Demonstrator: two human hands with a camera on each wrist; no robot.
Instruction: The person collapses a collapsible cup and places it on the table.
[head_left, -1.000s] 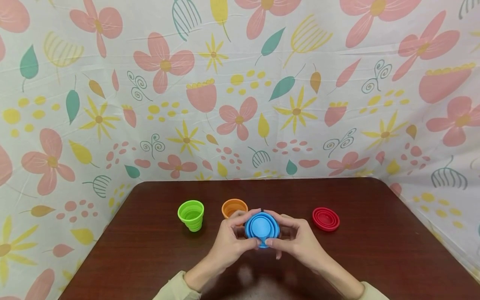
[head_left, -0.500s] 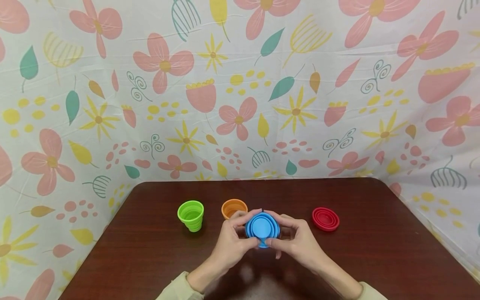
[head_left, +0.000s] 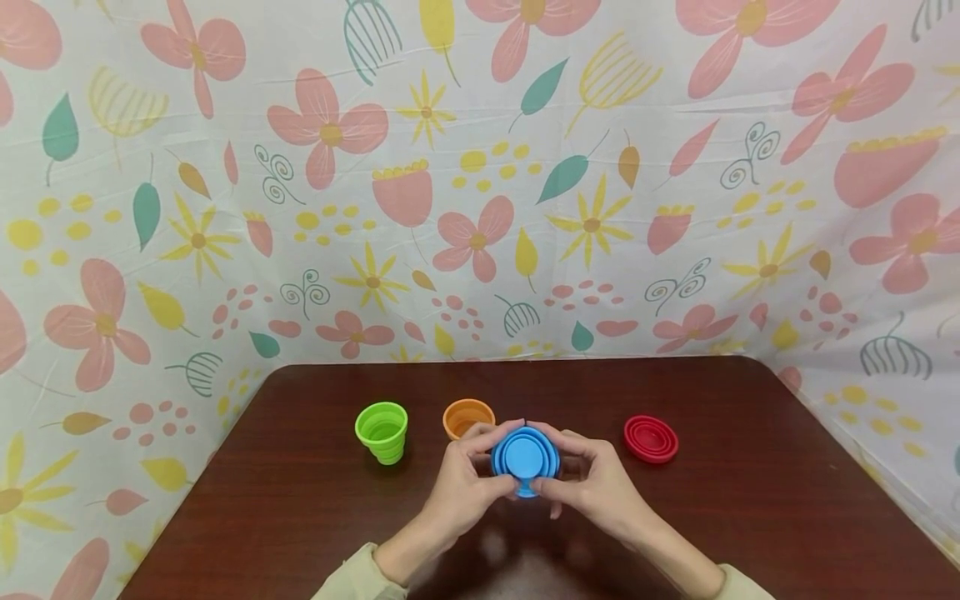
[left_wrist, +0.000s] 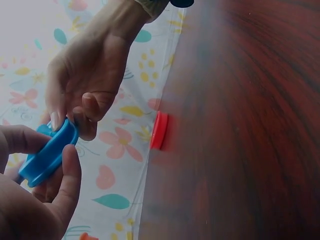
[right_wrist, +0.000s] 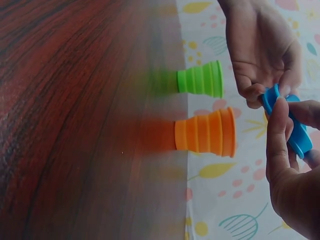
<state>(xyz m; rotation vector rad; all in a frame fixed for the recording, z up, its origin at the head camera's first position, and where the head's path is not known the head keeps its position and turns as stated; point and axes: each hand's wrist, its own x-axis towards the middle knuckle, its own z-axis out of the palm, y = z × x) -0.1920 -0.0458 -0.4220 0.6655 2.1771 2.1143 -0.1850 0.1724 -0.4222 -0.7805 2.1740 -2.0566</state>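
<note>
Both hands hold a blue collapsible cup (head_left: 523,457) up above the table, in the middle of the head view. It is mostly folded, with rings around a round disc facing me. My left hand (head_left: 467,477) grips its left side, thumb on the near edge and fingers along the far rim. On the other side, my right hand (head_left: 600,479) pinches it the same way, the two thumbs close together at the bottom. The left wrist view shows the blue cup (left_wrist: 49,155) edge-on as a flat, thick band between the fingers.
An unfolded green cup (head_left: 382,433) stands upright at left. Behind my left hand is an unfolded orange cup (head_left: 467,412), partly hidden. A flattened red cup (head_left: 651,439) lies to the right. The dark wooden table (head_left: 300,500) ends at a flowered cloth (head_left: 480,167).
</note>
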